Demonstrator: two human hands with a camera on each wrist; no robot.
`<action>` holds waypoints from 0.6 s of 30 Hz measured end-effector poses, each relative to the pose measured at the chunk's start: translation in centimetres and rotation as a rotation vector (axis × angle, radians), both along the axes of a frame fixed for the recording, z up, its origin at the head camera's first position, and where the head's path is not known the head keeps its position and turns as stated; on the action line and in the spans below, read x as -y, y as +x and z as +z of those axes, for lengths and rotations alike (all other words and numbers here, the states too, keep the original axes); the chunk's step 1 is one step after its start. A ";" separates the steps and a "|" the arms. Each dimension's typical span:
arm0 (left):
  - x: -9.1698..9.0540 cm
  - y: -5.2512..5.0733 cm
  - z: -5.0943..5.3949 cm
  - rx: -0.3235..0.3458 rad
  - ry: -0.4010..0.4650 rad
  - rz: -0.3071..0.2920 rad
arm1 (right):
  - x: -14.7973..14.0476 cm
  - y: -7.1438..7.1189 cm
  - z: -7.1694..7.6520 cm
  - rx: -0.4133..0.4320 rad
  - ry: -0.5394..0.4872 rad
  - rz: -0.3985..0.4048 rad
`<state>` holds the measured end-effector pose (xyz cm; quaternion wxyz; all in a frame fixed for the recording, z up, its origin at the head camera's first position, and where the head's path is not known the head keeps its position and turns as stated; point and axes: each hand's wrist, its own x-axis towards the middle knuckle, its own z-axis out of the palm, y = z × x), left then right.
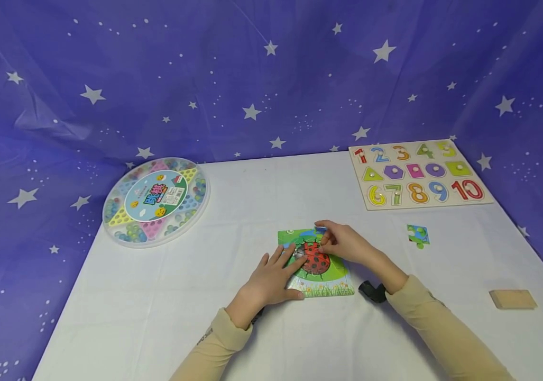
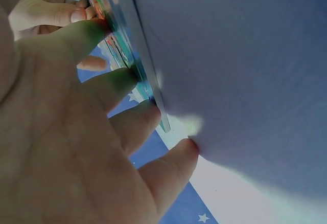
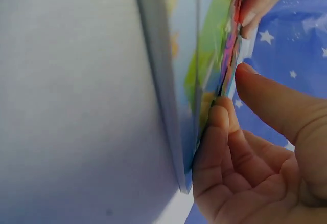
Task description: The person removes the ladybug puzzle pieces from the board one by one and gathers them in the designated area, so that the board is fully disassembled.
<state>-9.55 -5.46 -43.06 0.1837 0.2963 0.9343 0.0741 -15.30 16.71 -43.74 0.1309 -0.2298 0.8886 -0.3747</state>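
A ladybug jigsaw puzzle (image 1: 328,275) in a flat square tray lies on the white table. My left hand (image 1: 269,279) rests with spread fingers on its left side, fingertips on the puzzle's surface. At the upper right of the puzzle, my right hand (image 1: 347,243) has its thumb and curled fingers around a puzzle piece (image 1: 320,229) with blue on it; most of that piece is hidden by the fingers. In the right wrist view, the right thumb (image 3: 265,88) is by the puzzle's edge. A loose blue-green puzzle piece (image 1: 419,236) lies to the right.
A wooden number-and-shape board (image 1: 380,205) lies at the back right. At the back left is a round Chinese checkers box (image 1: 157,198) with marbles. A wooden block (image 1: 513,299) sits near the right edge. Behind the table hangs a purple star-printed cloth (image 1: 252,69).
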 end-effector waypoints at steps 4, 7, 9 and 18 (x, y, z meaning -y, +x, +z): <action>0.0 0.0 0.0 0.002 0.005 -0.001 | 0.5 -0.4 -0.2 -0.008 0.080 0.022; 0.0 -0.1 0.0 0.001 0.007 -0.002 | 0.8 -0.7 -0.2 -0.016 0.112 0.010; 0.0 -0.1 -0.1 0.001 0.006 -0.003 | 0.9 -0.7 -0.2 -0.025 0.119 -0.013; 0.1 0.0 0.0 -0.002 0.010 -0.010 | 1.3 -0.2 0.0 -0.120 0.181 -0.056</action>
